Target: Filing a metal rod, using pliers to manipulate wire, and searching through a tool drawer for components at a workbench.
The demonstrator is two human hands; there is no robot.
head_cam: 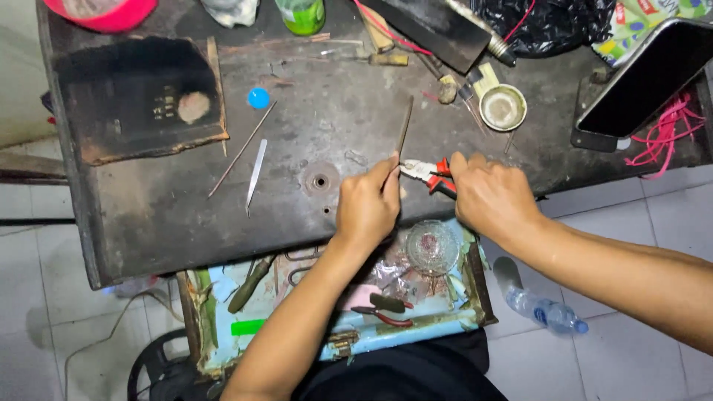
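My right hand [490,194] grips red-handled pliers [429,174] whose jaws point left over the dark worn workbench [342,111]. My left hand [369,204] is closed, its fingertips pinching something small at the plier jaws; the piece itself is too small to make out. A thin dark rod [405,125] lies on the bench just above my left fingers.
Tweezers [255,174] and a long thin wire [241,150] lie left, beside a blue cap [258,98] and a burnt board [141,96]. A small round tin [503,108] and a phone [645,78] sit right. An open drawer [334,297] holds tools and a glass dish [432,247].
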